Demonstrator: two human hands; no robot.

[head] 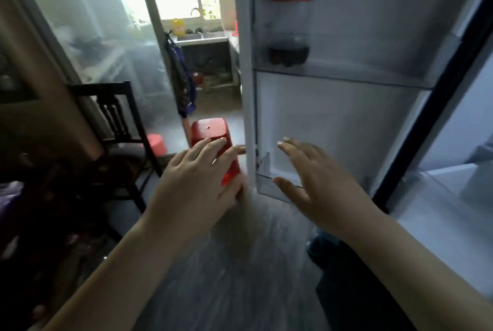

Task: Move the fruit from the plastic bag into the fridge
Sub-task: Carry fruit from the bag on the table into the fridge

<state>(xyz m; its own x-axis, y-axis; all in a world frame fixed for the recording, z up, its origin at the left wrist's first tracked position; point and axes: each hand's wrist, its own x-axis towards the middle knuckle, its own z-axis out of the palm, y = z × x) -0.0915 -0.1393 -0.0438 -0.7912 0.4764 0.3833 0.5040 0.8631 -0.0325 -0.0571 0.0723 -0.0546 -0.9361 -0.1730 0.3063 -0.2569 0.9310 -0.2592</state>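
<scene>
The fridge door (333,117) stands open ahead of me, its inner side white with clear shelves. A dark cola bottle (289,47) sits in the upper door shelf. Part of the fridge's white interior (453,197) shows at the right edge. My left hand (197,181) is stretched out with straight fingers in front of a red stool, holding nothing. My right hand (317,181) is spread flat before the lower door shelf (266,183), also holding nothing. No plastic bag or fruit is in view. The picture is blurred by motion.
A red plastic stool (210,133) stands on the floor left of the door's edge. A dark wooden chair (117,122) is at the left. Behind it a doorway opens onto a kitchen with a sink (200,37). Grey floor (240,277) lies below my arms.
</scene>
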